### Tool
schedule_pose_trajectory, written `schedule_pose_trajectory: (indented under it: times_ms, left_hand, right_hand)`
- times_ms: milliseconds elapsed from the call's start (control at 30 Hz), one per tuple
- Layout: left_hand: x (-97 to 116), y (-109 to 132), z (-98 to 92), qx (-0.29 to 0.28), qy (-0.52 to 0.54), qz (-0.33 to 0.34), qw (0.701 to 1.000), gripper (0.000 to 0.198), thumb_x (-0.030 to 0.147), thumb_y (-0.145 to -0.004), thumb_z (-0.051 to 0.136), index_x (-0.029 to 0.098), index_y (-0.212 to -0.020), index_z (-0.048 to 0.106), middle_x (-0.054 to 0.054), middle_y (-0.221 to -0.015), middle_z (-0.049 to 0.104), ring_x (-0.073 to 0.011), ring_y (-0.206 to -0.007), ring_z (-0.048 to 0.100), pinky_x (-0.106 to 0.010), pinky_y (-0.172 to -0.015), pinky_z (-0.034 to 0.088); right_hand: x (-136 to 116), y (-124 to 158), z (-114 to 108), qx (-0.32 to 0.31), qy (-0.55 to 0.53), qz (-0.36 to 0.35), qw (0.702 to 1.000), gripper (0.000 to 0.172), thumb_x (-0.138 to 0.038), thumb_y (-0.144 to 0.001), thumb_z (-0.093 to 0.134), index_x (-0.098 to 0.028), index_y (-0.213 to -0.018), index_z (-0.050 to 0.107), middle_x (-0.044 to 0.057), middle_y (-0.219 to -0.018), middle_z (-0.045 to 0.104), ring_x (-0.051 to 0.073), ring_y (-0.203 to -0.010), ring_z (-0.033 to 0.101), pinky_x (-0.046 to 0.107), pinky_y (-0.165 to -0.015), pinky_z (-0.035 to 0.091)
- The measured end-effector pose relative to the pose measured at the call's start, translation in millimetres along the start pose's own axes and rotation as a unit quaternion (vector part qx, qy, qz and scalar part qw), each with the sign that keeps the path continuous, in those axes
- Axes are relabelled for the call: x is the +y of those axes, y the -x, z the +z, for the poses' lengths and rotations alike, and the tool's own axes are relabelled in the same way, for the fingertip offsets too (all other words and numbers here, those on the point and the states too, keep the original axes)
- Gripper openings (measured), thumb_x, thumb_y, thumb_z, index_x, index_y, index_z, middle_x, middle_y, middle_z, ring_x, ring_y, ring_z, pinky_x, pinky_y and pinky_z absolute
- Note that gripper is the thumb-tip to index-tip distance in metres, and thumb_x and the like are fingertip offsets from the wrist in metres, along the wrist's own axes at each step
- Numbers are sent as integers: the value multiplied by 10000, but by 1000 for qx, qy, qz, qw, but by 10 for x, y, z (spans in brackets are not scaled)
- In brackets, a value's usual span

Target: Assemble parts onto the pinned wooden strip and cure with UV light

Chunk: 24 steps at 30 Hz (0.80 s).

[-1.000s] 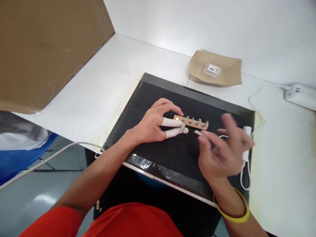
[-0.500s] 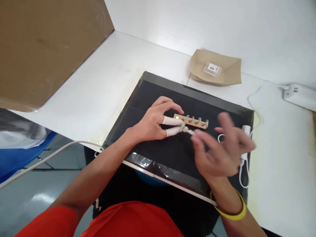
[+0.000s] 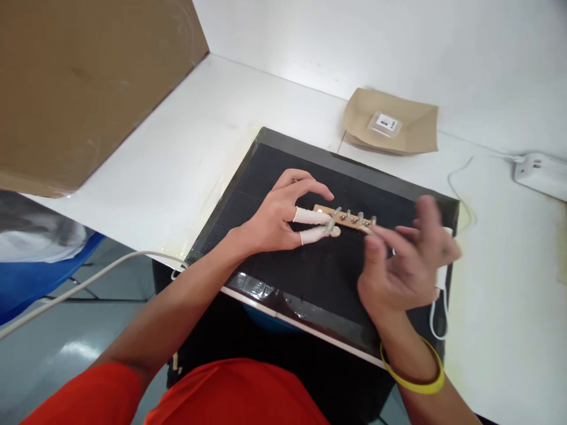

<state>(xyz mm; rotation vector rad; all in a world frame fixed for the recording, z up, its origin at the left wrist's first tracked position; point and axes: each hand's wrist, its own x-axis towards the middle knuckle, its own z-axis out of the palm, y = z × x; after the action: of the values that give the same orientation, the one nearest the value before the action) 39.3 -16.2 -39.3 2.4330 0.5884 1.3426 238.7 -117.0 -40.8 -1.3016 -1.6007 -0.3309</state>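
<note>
My left hand (image 3: 277, 215) is over the black mat, its thumb and index finger in white finger cots. They pinch a small grey cylindrical piece (image 3: 329, 226), with a pale rounded lump (image 3: 335, 232) at its right side. Just behind these fingertips lies a narrow wooden strip (image 3: 323, 209) carrying several short grey cylinders and small metal parts. My right hand (image 3: 405, 262) hovers by the strip's right end, thumb and index close together and the other fingers raised and blurred. A small whitish tip (image 3: 365, 230) shows at the index finger; what it belongs to is unclear.
The black mat (image 3: 292, 283) is taped to the white table (image 3: 190, 136). Behind it stands a brown paper tray (image 3: 419, 127) holding a small clear case (image 3: 385, 124). A white power strip (image 3: 538, 171), cables and a partly hidden white device are on the right. Cardboard (image 3: 97, 77) stands at left.
My right hand has moved right, away from the piece in my left fingers, towards the strip's right end. My left hand keeps its pinch.
</note>
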Motion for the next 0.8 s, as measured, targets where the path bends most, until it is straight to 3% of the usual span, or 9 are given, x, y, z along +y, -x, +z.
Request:
schedule_pose_trajectory:
  times_ms: [67,133,300,367,433,500,667,733,800]
  left_hand:
    - [-4,7,11,0,-4,2,1000,13,260,-887,813,260,-898,820,-70,-1185,749,-233,-1156,573,-428,-1003,551]
    - [-7,12,20,-2,-4,3,1000,31,252,-885,812,267,-911,819,-65,-1206,738,-236,-1177,562,-434,-1019,545]
    - [-8,8,17,5,0,2,1000,45,236,-856,846,246,-880,810,-80,-1197,739,-250,-1183,555,-448,-1017,536]
    - [-15,11,16,1,-3,2,1000,54,227,-857,843,247,-894,809,-84,-1208,735,-252,-1192,550,-450,-1022,532]
    - [-27,19,20,-2,-3,4,1000,27,245,-874,824,252,-893,805,-75,-1224,728,-250,-1197,547,-450,-1023,534]
    - [-36,25,25,-1,-2,5,1000,9,265,-893,805,257,-889,805,-65,-1230,725,-246,-1195,547,-449,-1024,536]
    - [-30,23,12,-4,-15,-4,1000,56,245,-854,849,268,-890,813,-62,-1232,736,-242,-1196,559,-446,-1032,535]
    - [-26,24,4,-7,-25,-6,1000,61,259,-849,854,285,-893,820,-55,-1233,739,-241,-1196,562,-449,-1035,537]
    - [-25,29,4,-14,-33,-11,999,14,279,-867,831,286,-877,825,-57,-1235,741,-244,-1198,560,-456,-1036,541]
  right_hand:
    - [-44,4,-7,-56,-3,-76,996,175,-232,-881,812,-257,-1053,795,32,-1573,602,223,-1108,630,386,-884,533]
    - [-46,-3,-14,-69,1,-125,990,212,-255,-860,839,-265,-1068,800,7,-1577,598,214,-1111,629,364,-884,531]
    - [66,-28,6,21,1,21,1000,227,-164,-910,756,-270,-1107,792,49,-1576,599,270,-1213,604,384,-818,545]
    - [7,-14,7,-23,-9,-6,1000,171,-181,-900,773,-253,-1054,789,65,-1555,618,251,-1161,619,392,-847,545]
    - [-86,1,-5,-80,-28,-80,993,124,-202,-887,793,-240,-1005,781,65,-1503,656,229,-1132,621,376,-879,543]
    - [-122,2,-16,-85,-28,-132,987,121,-232,-885,805,-249,-1002,781,52,-1415,703,209,-1106,621,352,-889,541]
    - [34,-27,12,-12,-10,6,1000,158,-223,-931,733,-263,-1078,776,88,-1488,645,260,-1241,590,358,-800,571]
    - [8,-17,26,-26,-12,-1,1000,148,-211,-926,735,-259,-1062,767,87,-1473,660,246,-1201,611,380,-845,564]
    - [-74,0,27,-74,-20,-59,995,128,-197,-903,762,-258,-1015,756,73,-1403,707,220,-1122,637,390,-913,540]
